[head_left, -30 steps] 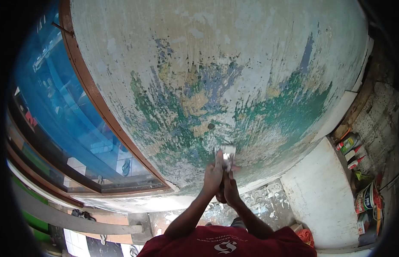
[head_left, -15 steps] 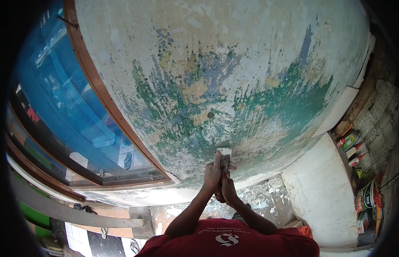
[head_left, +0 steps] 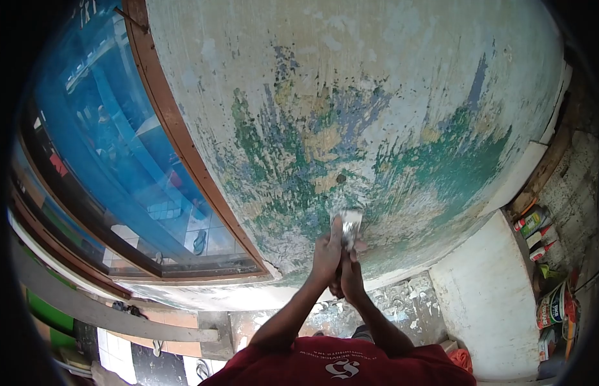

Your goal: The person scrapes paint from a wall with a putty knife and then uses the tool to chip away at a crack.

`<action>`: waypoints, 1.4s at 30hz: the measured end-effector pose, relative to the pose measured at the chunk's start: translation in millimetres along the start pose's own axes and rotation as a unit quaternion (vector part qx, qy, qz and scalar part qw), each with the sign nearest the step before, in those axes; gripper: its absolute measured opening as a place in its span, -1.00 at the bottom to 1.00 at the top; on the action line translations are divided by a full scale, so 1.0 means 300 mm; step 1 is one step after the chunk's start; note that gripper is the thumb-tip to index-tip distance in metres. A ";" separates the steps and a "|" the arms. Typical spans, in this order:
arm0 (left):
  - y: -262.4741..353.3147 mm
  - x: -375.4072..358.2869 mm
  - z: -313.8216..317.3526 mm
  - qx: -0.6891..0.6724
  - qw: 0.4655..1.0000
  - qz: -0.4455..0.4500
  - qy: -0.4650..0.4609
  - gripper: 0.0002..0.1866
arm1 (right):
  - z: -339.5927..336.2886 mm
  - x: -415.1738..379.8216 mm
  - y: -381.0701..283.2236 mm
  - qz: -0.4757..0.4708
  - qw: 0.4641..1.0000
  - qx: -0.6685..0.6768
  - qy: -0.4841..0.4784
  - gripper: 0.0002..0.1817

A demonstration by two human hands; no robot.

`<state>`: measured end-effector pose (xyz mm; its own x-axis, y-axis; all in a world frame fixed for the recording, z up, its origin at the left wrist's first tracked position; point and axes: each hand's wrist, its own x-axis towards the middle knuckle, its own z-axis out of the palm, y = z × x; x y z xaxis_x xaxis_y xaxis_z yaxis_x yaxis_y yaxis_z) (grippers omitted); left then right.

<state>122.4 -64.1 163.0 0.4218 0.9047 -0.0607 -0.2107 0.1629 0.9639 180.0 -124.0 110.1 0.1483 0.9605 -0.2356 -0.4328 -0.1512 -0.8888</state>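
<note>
Both of my hands are closed around a paint scraper point(head_left: 351, 223) with a wide metal blade, held up against the wall. My left hand point(head_left: 326, 258) grips it from the left, a finger stretched up along the blade's side. My right hand point(head_left: 352, 275) wraps the handle from below on the right, and most of the handle is hidden. The blade's top edge is at the wall point(head_left: 409, 186), just below a small dark hole point(head_left: 341, 179). Patches of green, purple and yellowish paint show through the pale scraped surface there.
On the left is a brown-framed window point(head_left: 177, 148) with blue behind the glass. Paint flakes litter the floor point(head_left: 409, 309) below. To the right, a pale panel point(head_left: 486, 289) stands beside several bottles point(head_left: 532, 222) and a labelled paint bucket point(head_left: 552, 307).
The scraper and both hands have moved up the wall, closer to the dark hole. The blade now catches more light. The whole view has shifted, so the wall and window appear farther right.
</note>
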 end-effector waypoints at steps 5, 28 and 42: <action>-0.113 -0.007 -0.038 0.007 0.997 -0.076 0.002 -0.36 | -0.004 -0.008 0.124 -0.032 0.991 -0.041 0.119 -0.44; -0.183 -0.014 -0.008 -0.096 0.991 -0.096 0.020 -0.42 | -0.058 0.019 0.161 -0.008 0.994 -0.061 0.087 -0.54; -0.052 0.028 0.016 -0.022 0.998 -0.057 -0.023 -0.39 | -0.046 0.008 0.050 -0.010 0.998 -0.012 0.057 -0.36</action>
<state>133.3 -61.0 148.7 0.4853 0.8604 -0.1555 -0.1969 0.2809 0.9393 186.0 -127.3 90.9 0.2586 0.9305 -0.2593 -0.4069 -0.1385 -0.9029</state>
